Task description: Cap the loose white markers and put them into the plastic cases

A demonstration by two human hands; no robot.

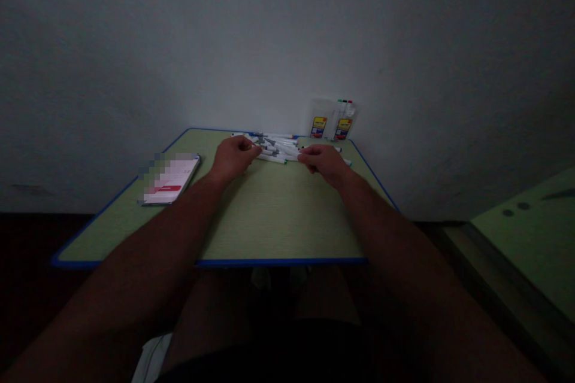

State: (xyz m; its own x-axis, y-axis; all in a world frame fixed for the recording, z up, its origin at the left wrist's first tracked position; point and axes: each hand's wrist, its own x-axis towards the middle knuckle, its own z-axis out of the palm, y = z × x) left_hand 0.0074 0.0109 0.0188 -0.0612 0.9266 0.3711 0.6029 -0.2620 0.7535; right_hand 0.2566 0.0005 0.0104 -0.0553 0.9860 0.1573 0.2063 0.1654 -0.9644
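Observation:
A loose pile of white markers, some with green, blue or dark ends, lies at the back of the small table. My left hand is closed in a pinch at the pile's left side. Its fingertips meet near a green-ended marker, but what they hold is too dim to make out. At the right side of the pile, my right hand has thumb and fingers pressed together around what appears to be a white marker. The hand hides most of it; a teal end shows behind the knuckles.
Against the wall stand two clear pouches with yellow labels; the left pouch looks flat, while the right pouch has several markers inside. A phone lies on the left of the blue-edged table. A pale green panel is at far right.

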